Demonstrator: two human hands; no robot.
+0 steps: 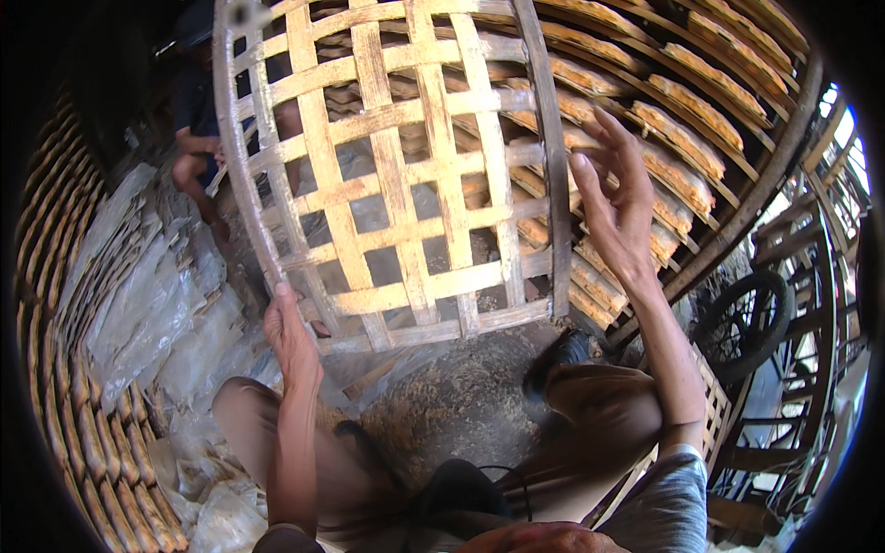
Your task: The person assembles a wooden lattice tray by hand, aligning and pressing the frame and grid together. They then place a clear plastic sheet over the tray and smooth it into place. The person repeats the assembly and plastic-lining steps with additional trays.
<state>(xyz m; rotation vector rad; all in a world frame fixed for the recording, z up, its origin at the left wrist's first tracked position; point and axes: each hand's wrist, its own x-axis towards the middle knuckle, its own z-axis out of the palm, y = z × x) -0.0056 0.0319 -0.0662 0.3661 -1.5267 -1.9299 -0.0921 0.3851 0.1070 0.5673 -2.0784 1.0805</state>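
Observation:
A woven bamboo lattice tray [378, 120] with a darker wooden frame is held up in front of me, tilted, above my knees. My left hand [293, 336] grips its lower left corner, with the thumb on the frame and the other fingers partly hidden behind it. Beside the tray's right edge, my right hand [619, 207] is raised with its fingers spread and nothing in them. The right thumb is close to the frame; whether it touches, I cannot tell.
Stacked racks bearing orange-brown slabs [678, 138] rise at the right, and similar rows [120, 452] line the left. Crumpled clear plastic sheets [198, 355] lie at left. Another person's arm [198, 145] shows far left. A black tyre [751, 323] stands at right. The dark floor [452, 405] has crumbs.

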